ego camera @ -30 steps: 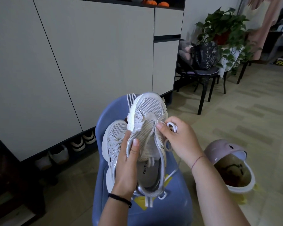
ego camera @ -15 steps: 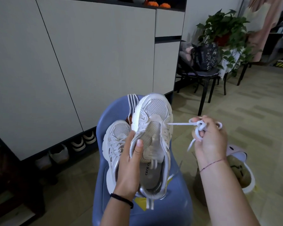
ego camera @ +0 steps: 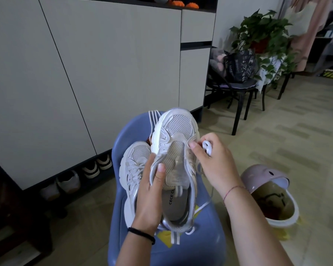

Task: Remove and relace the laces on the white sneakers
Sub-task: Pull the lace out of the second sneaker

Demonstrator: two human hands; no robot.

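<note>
A white sneaker (ego camera: pixel 178 131) is held up in both hands, toe pointed away and opening turned toward the camera. The left hand (ego camera: pixel 151 191), a black band at its wrist, is wrapped round the shoe's left side, with the thumb pressed on the inner edge of the eyelet row and the fingers hidden behind the upper. The right hand (ego camera: pixel 215 162), a thin red thread at its wrist, is set against the shoe's right eyelet row, its fingers curled round a bunched white lace (ego camera: pixel 207 146) and the thumb tip touching the eyelet edge. A blurred strand of the same lace is seen trailing down past the shoe's right side toward the heel. The eyelets in view on the held shoe are bare, the tongue exposed between them. A second sneaker (ego camera: pixel 135 158), with its laces in place, lies just left of and below the first, on the seat of a blue plastic chair (ego camera: pixel 123 139). Pale cabinet doors (ego camera: pixel 104 64) fill the far left, with pairs of shoes (ego camera: pixel 90 168) tucked in the gap beneath. On the tiled floor (ego camera: pixel 296 131) at near right a pink bin (ego camera: pixel 258 173) stands with its lid raised. At far right a black chair (ego camera: pixel 238 89) bearing a dark bag (ego camera: pixel 238 64) is placed beside a leafy potted plant (ego camera: pixel 261 33).
</note>
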